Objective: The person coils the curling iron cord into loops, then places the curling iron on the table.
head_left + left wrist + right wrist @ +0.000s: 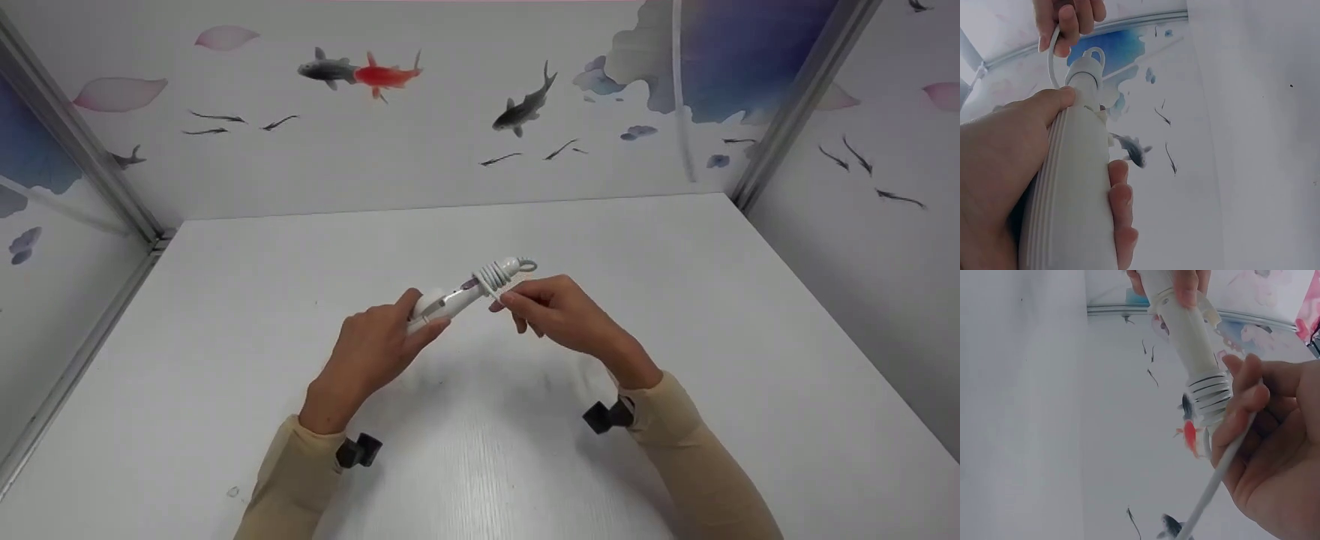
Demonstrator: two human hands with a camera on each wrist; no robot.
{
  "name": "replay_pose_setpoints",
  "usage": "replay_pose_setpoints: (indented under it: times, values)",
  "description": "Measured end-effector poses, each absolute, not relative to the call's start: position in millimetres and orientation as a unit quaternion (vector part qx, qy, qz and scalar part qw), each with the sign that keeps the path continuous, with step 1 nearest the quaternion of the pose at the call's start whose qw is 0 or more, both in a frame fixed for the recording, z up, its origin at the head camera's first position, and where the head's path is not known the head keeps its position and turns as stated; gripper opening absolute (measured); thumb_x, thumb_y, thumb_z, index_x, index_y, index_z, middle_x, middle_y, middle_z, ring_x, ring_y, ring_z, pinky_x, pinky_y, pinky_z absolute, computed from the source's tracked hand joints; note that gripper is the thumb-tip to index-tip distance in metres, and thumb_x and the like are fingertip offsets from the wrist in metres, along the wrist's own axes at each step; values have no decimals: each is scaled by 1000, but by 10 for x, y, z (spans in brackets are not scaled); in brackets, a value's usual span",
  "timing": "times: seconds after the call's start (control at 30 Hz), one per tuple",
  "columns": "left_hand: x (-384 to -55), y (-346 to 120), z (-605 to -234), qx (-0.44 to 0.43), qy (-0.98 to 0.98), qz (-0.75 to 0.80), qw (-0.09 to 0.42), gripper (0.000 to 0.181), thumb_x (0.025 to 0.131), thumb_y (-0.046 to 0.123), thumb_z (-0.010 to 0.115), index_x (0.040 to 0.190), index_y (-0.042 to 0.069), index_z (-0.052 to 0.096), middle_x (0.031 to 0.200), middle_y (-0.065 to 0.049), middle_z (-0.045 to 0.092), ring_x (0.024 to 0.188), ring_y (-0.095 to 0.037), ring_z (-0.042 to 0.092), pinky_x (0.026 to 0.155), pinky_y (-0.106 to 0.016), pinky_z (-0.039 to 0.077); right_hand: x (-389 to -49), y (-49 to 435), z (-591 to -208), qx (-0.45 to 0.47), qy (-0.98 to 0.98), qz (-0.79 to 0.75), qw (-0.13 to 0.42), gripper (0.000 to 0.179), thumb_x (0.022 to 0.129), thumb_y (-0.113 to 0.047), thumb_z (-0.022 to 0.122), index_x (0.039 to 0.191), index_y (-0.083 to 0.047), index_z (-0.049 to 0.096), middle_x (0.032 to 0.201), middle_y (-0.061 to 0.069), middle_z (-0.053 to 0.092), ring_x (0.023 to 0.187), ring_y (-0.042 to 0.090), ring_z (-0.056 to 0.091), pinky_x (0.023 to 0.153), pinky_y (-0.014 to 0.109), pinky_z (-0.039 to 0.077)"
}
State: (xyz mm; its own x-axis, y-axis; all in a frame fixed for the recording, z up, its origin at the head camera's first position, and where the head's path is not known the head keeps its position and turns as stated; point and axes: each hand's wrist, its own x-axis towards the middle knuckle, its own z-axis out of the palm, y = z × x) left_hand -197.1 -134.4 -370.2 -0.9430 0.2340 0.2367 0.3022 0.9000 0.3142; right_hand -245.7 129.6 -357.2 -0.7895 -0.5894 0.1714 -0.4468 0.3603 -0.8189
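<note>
A white curling iron [461,298] is held above the table, tilted with its cord end up and to the right. My left hand [375,341] grips its thick body [1078,180], thumb along one side and fingers around the other. Several turns of white cord [1210,396] are wound round the handle near its end. My right hand [566,315] pinches the cord just beside these coils. From those fingers a free length of cord [1216,481] runs downward in the right wrist view. A small cord loop [529,265] sticks out at the handle's tip.
A white table [480,450] lies under both hands. White panels with painted fish [525,109] enclose its back and sides, joined by metal posts [806,105]. Each wrist wears a small black camera [360,450] over a beige sleeve [296,480].
</note>
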Motion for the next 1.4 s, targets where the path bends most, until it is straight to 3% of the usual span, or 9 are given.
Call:
replay_pose_setpoints:
  times: [0.23, 0.37, 0.57, 0.67, 0.8, 0.9, 1.03, 1.23, 1.4]
  values:
    - [-1961, -1330, -3675, -133, -969, -189, 86, 43, 96, 46, 63, 118, 10, 57, 83, -9, 66, 63, -19, 53, 57, -30, 42, -2578, 1371, -3693, -374, 801, -420, 203, 27, 105, -24, 52, 112, -10, 74, 82, 18, 65, 75, 25, 64, 74, 28, 55]
    - [-1940, -1308, -3684, -143, -967, -197, 73, 42, 97, 46, 62, 116, 10, 56, 82, -8, 64, 64, -19, 53, 57, -29, 41, -2684, 1425, -3819, -364, 813, -390, 235, 27, 105, -24, 53, 114, -11, 74, 84, 15, 68, 74, 18, 63, 75, 32, 55]
    - [-1891, -1234, -3688, -163, -963, -212, 43, 41, 98, 48, 60, 116, 11, 56, 77, -4, 60, 63, -18, 50, 58, -29, 40, -2796, 1474, -3963, -239, 876, -349, 231, 31, 94, -39, 68, 98, -9, 76, 76, -1, 65, 65, 13, 56, 64, 34, 48]
    - [-1878, -1195, -3707, -180, -961, -207, 41, 40, 98, 48, 60, 114, 11, 56, 73, -2, 56, 61, -16, 48, 56, -28, 38, -2822, 1481, -4003, -194, 888, -356, 218, 26, 89, -41, 74, 94, -15, 74, 79, 1, 66, 68, 15, 56, 63, 31, 46]
    - [-1869, -1165, -3736, -203, -957, -199, 54, 39, 98, 47, 60, 108, 11, 55, 66, 0, 49, 58, -14, 43, 53, -27, 35, -2856, 1491, -4037, -217, 872, -400, 179, 20, 87, -31, 78, 106, -24, 75, 96, 0, 73, 83, 12, 63, 74, 30, 51]
    - [-1872, -1155, -3752, -232, -952, -190, 64, 38, 98, 47, 60, 105, 11, 54, 65, 2, 48, 56, -13, 42, 52, -26, 34, -2884, 1510, -4045, -272, 855, -419, 140, 12, 89, -15, 75, 101, -12, 75, 89, -1, 70, 79, 9, 58, 76, 28, 49]
    - [-1880, -1162, -3773, -263, -946, -185, 53, 36, 98, 47, 60, 104, 12, 54, 67, 2, 51, 56, -11, 42, 53, -24, 34, -2919, 1546, -4033, -284, 852, -423, 116, 5, 88, 2, 70, 84, 0, 69, 75, -2, 58, 69, 12, 46, 65, 26, 42]
    - [-1883, -1163, -3797, -293, -938, -183, 26, 34, 96, 45, 63, 101, 13, 55, 67, 4, 52, 57, -9, 42, 54, -23, 34, -2935, 1595, -3996, -210, 847, -460, 166, 9, 84, -11, 78, 84, -4, 73, 73, -5, 66, 67, 11, 51, 58, 23, 44]
    - [-1879, -1156, -3822, -302, -935, -184, 18, 34, 97, 46, 62, 99, 13, 55, 66, 5, 50, 57, -9, 42, 54, -23, 34, -2883, 1592, -3919, -222, 854, -442, 161, 16, 81, -18, 83, 83, -7, 72, 74, -4, 66, 67, 11, 54, 60, 24, 46]
